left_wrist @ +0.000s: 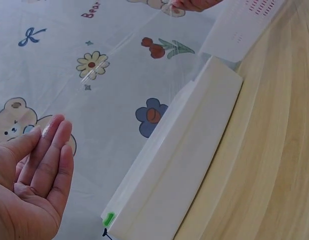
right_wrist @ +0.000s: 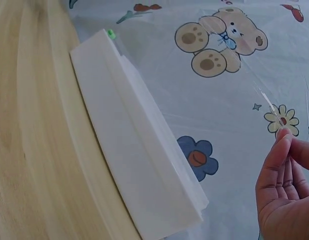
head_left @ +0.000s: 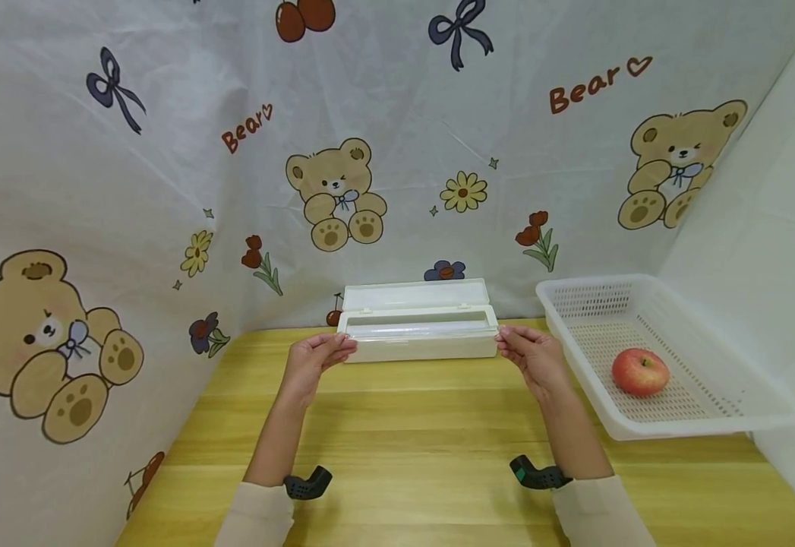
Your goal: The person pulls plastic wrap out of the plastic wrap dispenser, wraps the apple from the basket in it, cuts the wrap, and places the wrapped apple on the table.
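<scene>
A white cling film dispenser box (head_left: 421, 350) stands at the back of the table, its lid (head_left: 416, 295) raised and the roll (head_left: 404, 329) visible inside. My left hand (head_left: 311, 363) pinches one end of the clear cling film (left_wrist: 88, 78) between thumb and fingertips, at the box's left end. At the right end, my right hand (head_left: 536, 358) pinches the film's other corner. A glossy strip of it (right_wrist: 268, 102) shows above the right fingertips in the right wrist view. Between the hands the film is stretched, though its transparency hides most of its outline.
A white perforated plastic basket (head_left: 575, 357) sits on the right, holding a red apple (head_left: 640, 371). The wooden table (head_left: 411, 456) runs up to a printed bear curtain (head_left: 411, 114) behind the box. A white wall (head_left: 773, 228) bounds the right side.
</scene>
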`<state>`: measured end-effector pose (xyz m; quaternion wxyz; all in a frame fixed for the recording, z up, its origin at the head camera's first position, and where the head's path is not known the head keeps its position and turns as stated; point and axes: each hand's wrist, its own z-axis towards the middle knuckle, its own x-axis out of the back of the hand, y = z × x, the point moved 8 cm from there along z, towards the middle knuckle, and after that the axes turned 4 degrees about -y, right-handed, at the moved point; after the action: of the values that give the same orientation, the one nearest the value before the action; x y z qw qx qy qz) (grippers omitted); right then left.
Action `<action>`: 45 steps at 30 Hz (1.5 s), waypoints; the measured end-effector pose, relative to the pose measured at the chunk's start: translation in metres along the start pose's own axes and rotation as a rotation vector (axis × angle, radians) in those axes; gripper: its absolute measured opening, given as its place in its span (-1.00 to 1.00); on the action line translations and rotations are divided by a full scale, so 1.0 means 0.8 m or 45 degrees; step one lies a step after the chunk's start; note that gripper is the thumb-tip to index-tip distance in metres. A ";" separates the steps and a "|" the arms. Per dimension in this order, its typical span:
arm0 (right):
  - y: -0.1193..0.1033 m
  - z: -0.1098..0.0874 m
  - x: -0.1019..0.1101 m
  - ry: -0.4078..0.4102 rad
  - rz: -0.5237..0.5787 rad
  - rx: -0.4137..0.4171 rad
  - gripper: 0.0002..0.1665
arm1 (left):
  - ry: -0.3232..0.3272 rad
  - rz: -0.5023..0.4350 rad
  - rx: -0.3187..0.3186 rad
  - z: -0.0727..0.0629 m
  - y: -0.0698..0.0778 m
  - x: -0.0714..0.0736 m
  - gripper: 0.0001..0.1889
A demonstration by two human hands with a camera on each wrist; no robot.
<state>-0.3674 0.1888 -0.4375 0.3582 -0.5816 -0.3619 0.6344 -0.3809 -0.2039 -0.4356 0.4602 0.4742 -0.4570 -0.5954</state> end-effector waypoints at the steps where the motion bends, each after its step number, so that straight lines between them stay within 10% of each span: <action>1: -0.001 0.000 0.000 0.001 -0.001 0.001 -0.84 | -0.001 -0.001 -0.008 0.000 0.001 0.000 -0.65; 45: -0.037 -0.025 -0.021 -0.066 0.116 0.066 -0.83 | -0.063 -0.042 -0.087 -0.020 0.047 -0.012 -0.58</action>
<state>-0.3452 0.1891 -0.4050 0.3346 -0.5714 -0.3276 0.6740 -0.3595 -0.2021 -0.3994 0.4549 0.4509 -0.4398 -0.6296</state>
